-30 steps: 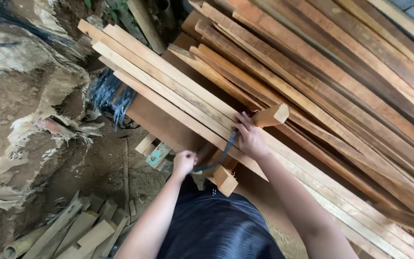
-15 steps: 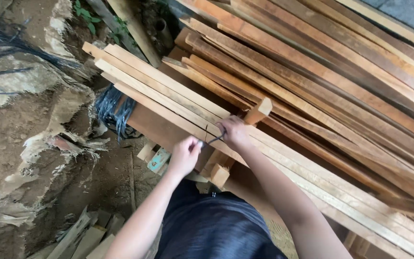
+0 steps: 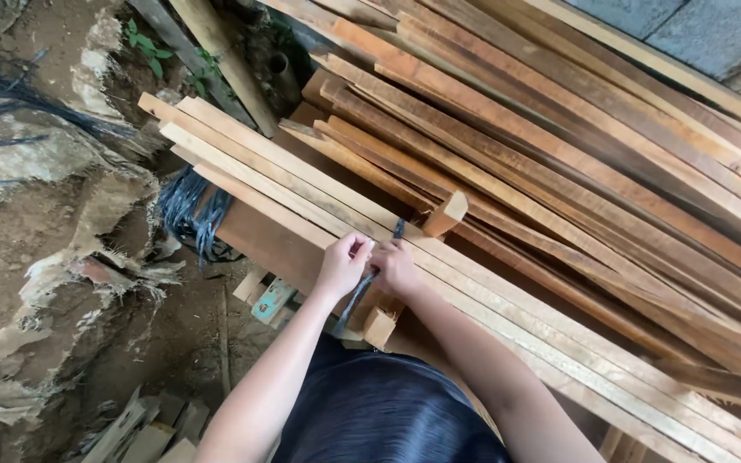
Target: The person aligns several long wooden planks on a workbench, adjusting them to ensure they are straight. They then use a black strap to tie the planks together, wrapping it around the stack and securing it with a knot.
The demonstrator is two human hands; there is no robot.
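Note:
A bundle of long pale wooden slats (image 3: 302, 184) lies on a brown plank. A dark strap (image 3: 398, 230) crosses the bundle by a short wooden block (image 3: 446, 214). My left hand (image 3: 345, 264) and my right hand (image 3: 394, 267) meet on top of the slats, both pinching the strap where it comes over the near edge. The strap's loose end (image 3: 349, 304) hangs down between my forearms, next to a second small wood block (image 3: 379, 326).
A big pile of reddish-brown planks (image 3: 576, 171) fills the right side. A coil of dark strapping (image 3: 190, 214) wraps the bundle's left end. Bare earth, torn sacking (image 3: 62, 283) and wood offcuts (image 3: 139, 429) lie at left. Bamboo poles (image 3: 225, 51) lean at the top.
My left hand has come up from below the bundle's edge to join my right hand on the strap. The camera has shifted a little, so the bundle sits lower in view.

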